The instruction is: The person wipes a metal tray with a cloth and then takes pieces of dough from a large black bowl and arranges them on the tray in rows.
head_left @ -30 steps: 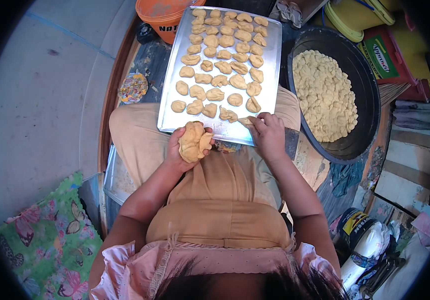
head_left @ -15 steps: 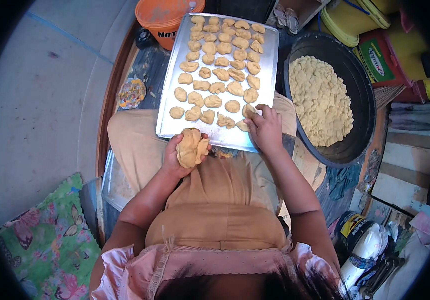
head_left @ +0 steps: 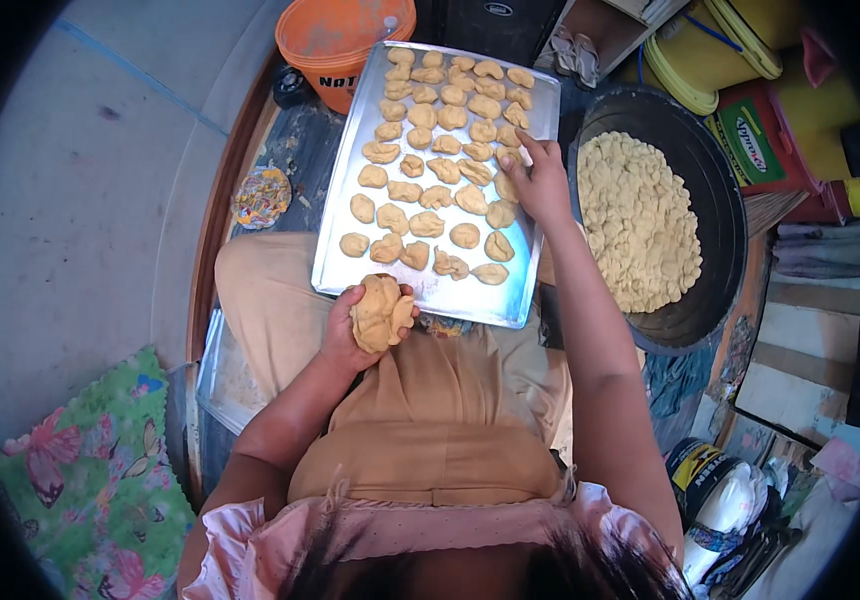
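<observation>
From here I see the left hand (head_left: 343,335) wrapped around a large, folded lump of pale-yellow dough (head_left: 382,318) just beside the near edge of a rectangular silver metal tray (head_left: 405,290). Rows of small, rounded dough pieces (head_left: 425,223) cover it. The right hand (head_left: 538,182) bends over its right edge; whether the fingers grip a piece, I can't tell. Close on that side stands a round black plastic tub (head_left: 720,285) heaped with dough, its left rim partly blocked by the right forearm. An orange plastic bucket (head_left: 348,42) crowds the tray's far-left corner, a round multicoloured rag (head_left: 262,197) lies left, and yellow plastic buckets (head_left: 695,62) stand beyond the tub.
</observation>
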`<state>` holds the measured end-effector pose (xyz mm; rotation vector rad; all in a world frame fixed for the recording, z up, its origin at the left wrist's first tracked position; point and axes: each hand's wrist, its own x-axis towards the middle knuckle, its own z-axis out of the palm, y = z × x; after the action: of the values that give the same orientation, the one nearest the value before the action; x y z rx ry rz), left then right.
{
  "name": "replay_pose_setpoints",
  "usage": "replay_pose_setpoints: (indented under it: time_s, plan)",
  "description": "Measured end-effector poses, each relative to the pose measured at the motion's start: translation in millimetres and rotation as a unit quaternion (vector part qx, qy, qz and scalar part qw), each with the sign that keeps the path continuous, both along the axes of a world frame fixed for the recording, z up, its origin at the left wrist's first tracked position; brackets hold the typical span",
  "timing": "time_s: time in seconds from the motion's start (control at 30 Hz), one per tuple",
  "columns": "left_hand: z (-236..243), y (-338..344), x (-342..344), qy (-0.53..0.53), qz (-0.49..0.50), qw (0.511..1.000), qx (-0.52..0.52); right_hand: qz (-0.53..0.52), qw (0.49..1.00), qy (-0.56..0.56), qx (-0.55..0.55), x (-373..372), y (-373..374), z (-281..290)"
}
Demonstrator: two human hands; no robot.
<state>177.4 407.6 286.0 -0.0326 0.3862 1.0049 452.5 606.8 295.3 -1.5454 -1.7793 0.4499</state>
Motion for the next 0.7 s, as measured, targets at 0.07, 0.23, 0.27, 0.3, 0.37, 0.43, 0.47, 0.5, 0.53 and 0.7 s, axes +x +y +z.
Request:
replay_pose_setpoints:
  time_s: [0.07, 0.23, 0.27, 0.3, 0.37, 0.43, 0.47, 0.5, 0.53, 0.7]
  plan:
    - [1, 1, 0, 0.003, 0.001, 1.0, 0.003, -0.003, 0.995, -0.091, -0.048, 0, 19, 1]
    - [-3, 2, -1, 0.017, -0.008, 1.0, 0.002, -0.068, 0.996, -0.052, -0.005, 2, 69, 5]
    - [-4, 1, -2, 0.03, -0.011, 0.999, 0.001, -0.064, 0.997, -0.051, -0.006, 1, 76, 2]
    - [-5, 1, -2, 0.031, -0.008, 0.999, -0.001, -0.066, 0.993, -0.091, -0.03, 1, 86, 2]
    - [-5, 5, 0, 0.023, -0.02, 1.0, 0.003, -0.065, 0.99, -0.113, -0.062, 7, 100, 1]
    - [-4, 5, 0, 0.009, -0.009, 1.0, -0.003, -0.072, 0.994, -0.076, -0.02, 1, 98, 6]
    - [-4, 4, -1, -0.004, 0.003, 1.0, -0.005, -0.078, 0.996, -0.039, 0.025, -9, 91, 17]
    - [-4, 3, -3, -0.004, 0.007, 1.0, -0.008, -0.048, 0.998, 0.013, 0.049, -21, 77, 27]
    - [-3, 3, -4, 0.001, 0.012, 1.0, -0.005, 0.004, 0.999, 0.03, 0.022, -32, 58, 35]
    - [3, -9, -21, -0.017, 0.038, 0.999, 0.015, 0.342, 0.932, -0.095, -0.078, -60, -71, 54]
